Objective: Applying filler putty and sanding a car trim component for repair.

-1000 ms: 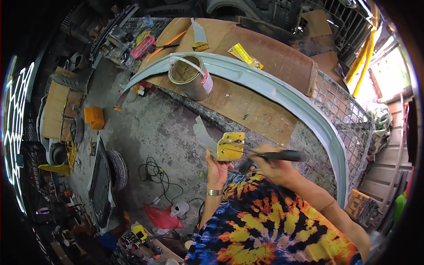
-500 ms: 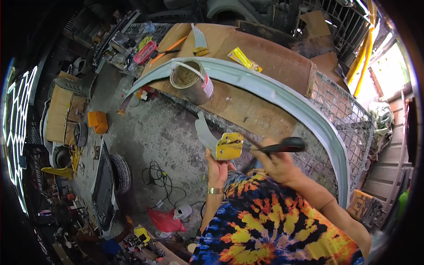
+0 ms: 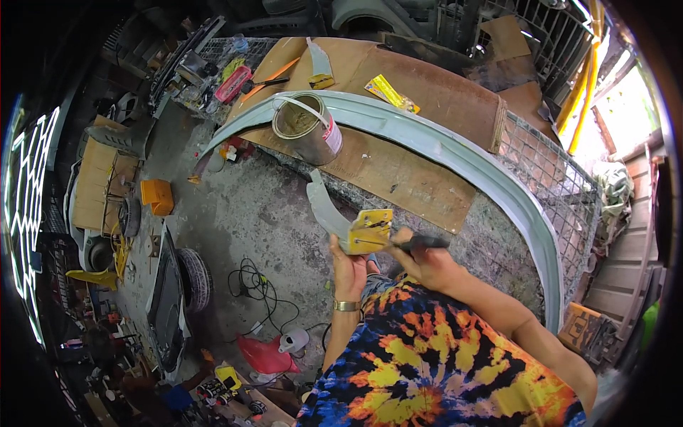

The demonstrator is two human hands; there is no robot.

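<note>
My left hand (image 3: 347,269), with a gold watch band (image 3: 346,306) at its wrist, grips a curved piece of car trim (image 3: 329,212) from below. The piece is grey along its curved arm and has a yellow end plate (image 3: 373,229) with small holes and dark marks. My right hand (image 3: 427,265) is closed round a black-handled tool (image 3: 429,243), right beside the yellow plate. The tool's working end is blurred and partly hidden, so its kind and any contact with the plate cannot be made out.
Ahead, a long pale curved bumper strip (image 3: 420,135) lies across a cardboard-covered bench (image 3: 427,78). A tin can (image 3: 313,142), another grey and yellow trim piece (image 3: 320,64) and a yellow packet (image 3: 390,94) are there too. A black cable (image 3: 260,285) and a tyre (image 3: 193,279) lie left.
My right hand has moved left with the black-handled tool, closer to the yellow plate. The trim piece in my left hand has tilted and shifted slightly up and left.
</note>
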